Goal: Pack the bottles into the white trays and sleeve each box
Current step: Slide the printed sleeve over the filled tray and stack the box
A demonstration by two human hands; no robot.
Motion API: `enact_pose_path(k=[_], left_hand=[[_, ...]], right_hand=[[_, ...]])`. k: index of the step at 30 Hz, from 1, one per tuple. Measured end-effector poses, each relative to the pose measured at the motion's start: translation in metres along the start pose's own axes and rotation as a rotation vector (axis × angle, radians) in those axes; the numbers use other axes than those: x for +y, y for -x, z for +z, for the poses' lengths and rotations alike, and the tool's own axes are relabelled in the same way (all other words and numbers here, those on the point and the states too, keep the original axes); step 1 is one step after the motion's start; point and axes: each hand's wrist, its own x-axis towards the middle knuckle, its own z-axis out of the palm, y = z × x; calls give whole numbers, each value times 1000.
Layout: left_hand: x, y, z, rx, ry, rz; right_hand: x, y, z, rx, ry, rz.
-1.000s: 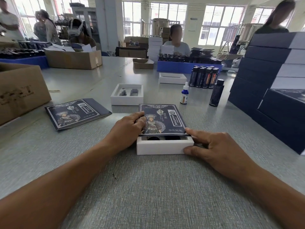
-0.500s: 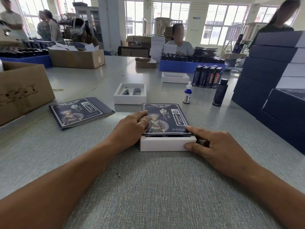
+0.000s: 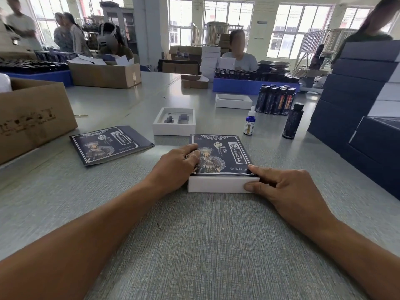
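Two hands' curled fingers (image 3: 256,169) on a rectangular white tray (image 3: 216,184) in glossy printed sleeve (image 3: 220,155).

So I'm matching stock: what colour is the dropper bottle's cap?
White, on a blue dropper bottle; the head view shows it.

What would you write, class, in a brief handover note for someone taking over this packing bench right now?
Left hand: holding the printed sleeve steady.
Right hand: fingers pressing the white tray's near end, thumb on the sleeve.
Done: tray almost fully in the sleeve; near edge exposed.
Left: seat it. Next, the empty tray, spare sleeve, dropper bottle and dark bottle.
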Motion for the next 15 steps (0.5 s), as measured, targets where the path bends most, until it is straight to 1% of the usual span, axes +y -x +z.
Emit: enact_pose_path(k=[4, 6, 7, 9, 11, 12, 13, 15], left_hand=[[2, 0, -3, -20, 2, 23], [5, 1, -13, -80, -42, 59], [7, 3, -19, -142, -80, 85], [9, 9, -34, -316, -200, 133], [12, 16, -42, -452, -302, 147], [14, 18, -43, -477, -340, 149], [15, 20, -42, -468, -390, 153], [18, 21, -37, -398, -512, 174]], right_hand=[[1, 0, 1, 14, -22, 1], [1, -1, 0, -7, -30, 4], [2, -1, -1, -19, -37, 8], [3, -2, -3, -30, -56, 18], [3, -2, -5, -27, -59, 22], [4, -2, -5, -26, -61, 21], [5, -2, -6, -27, -69, 23], [7, -3, -8, -30, -88, 35]])
